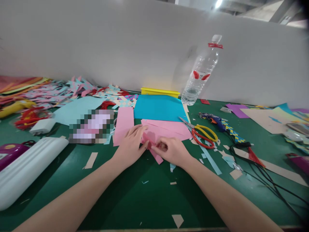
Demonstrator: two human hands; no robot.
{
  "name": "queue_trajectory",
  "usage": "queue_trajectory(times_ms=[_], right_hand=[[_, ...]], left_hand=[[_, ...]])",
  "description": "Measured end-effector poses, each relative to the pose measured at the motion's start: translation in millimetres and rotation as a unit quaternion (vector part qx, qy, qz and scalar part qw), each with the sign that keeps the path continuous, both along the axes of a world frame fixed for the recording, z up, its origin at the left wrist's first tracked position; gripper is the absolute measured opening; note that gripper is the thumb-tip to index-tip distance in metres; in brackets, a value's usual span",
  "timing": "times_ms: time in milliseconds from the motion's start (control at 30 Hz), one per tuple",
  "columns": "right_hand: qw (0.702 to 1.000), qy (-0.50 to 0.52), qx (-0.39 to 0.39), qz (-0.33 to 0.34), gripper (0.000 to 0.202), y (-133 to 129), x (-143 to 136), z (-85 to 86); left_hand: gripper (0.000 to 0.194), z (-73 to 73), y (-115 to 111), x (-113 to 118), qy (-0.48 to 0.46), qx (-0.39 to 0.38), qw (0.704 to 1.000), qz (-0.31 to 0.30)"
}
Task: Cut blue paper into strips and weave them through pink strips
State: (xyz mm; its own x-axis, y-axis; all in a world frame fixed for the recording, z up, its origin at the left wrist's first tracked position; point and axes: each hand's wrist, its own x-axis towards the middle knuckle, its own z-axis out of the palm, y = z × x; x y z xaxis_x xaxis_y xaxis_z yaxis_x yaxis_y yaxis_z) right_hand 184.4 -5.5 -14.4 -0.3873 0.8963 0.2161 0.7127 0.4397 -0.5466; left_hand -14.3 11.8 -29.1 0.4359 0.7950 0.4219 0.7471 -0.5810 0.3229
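Near the middle of the green table, a small folded pink paper strip (157,157) lies between my two hands. My left hand (131,143) is at its left side, thumb and fingertips pressed on the strip. My right hand (171,149) pinches the strip from the right with curled fingers. Behind them lies a pink sheet (169,128), partly under my fingers, and a narrower pink piece (124,120) is left of it. A blue sheet (156,108) lies farther back. Scissors (205,133) with red and yellow handles rest at the right, blades apart.
A tilted plastic bottle (200,75) leans on the grey partition (96,42). A blurred-out phone-like object (93,127) and a long white device (31,170) are at left. A glue gun (216,122), cables (267,177) and paper scraps lie at right.
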Motion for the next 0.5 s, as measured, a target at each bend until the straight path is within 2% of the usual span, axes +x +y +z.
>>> queue_trajectory(times_ms=[133,200,267,400,500], right_hand=[[0.999,0.014,0.02,-0.043,0.025,10.4,9.8,0.7],[0.995,0.03,0.065,-0.073,0.017,18.9,16.1,1.9],[0.99,0.036,0.109,-0.078,0.017,28.3,20.0,5.5],[0.986,-0.062,0.152,-0.02,0.021,52.0,16.3,15.5],[0.972,-0.167,0.16,0.037,0.026,79.0,8.4,15.4]], left_hand=[[0.034,0.1,-1.2,1.6,0.034,-0.023,0.999,-0.028],[0.033,1.4,-0.6,2.9,0.056,-0.022,0.998,-0.034],[0.032,2.4,0.5,4.2,0.066,-0.017,0.997,-0.036],[0.027,2.3,2.0,6.4,0.064,-0.004,0.997,-0.036],[0.028,1.0,2.6,6.7,0.055,-0.001,0.998,-0.035]])
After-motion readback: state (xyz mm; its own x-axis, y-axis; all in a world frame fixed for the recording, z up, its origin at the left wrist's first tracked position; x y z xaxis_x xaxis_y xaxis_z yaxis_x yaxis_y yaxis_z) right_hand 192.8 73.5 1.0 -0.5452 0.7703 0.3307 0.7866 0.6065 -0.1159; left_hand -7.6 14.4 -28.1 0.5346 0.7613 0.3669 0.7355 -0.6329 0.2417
